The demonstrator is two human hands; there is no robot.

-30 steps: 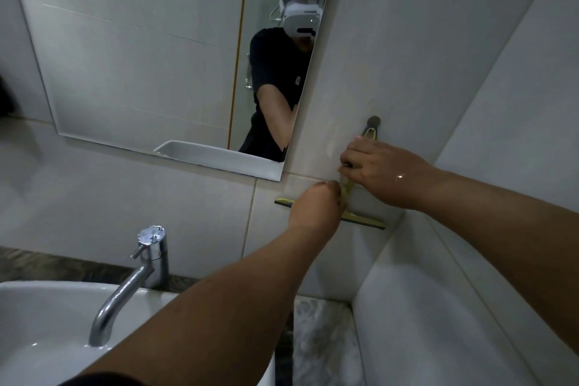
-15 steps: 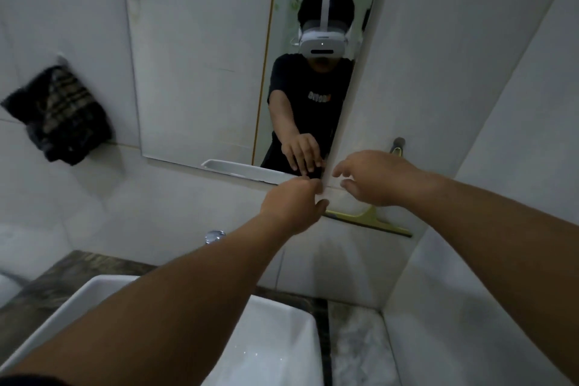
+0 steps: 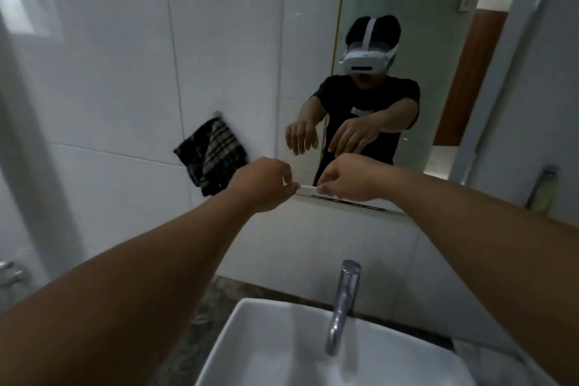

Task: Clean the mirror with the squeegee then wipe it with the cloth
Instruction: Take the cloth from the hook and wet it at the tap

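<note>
The mirror [image 3: 391, 3] hangs on the white tiled wall above the sink and reflects a person with both arms out. My left hand [image 3: 263, 182] and my right hand [image 3: 354, 178] hover side by side in front of the mirror's lower edge, fingers loosely apart and holding nothing. The dark plaid cloth [image 3: 213, 150] hangs from a wall hook just left of the mirror, a little left of my left hand. At the far right the squeegee [image 3: 543, 189] hangs on the side wall, only partly visible and well away from my right hand.
A white basin [image 3: 275, 348] with a chrome tap [image 3: 343, 304] sits directly below my arms on a dark stone counter [image 3: 216, 294]. The side wall closes in at the right. Another chrome fitting [image 3: 9, 273] shows at the left edge.
My right hand has let go of the squeegee, which stays hanging on the right wall. Both hands have moved left to the mirror's lower edge, and the view has swung left.
</note>
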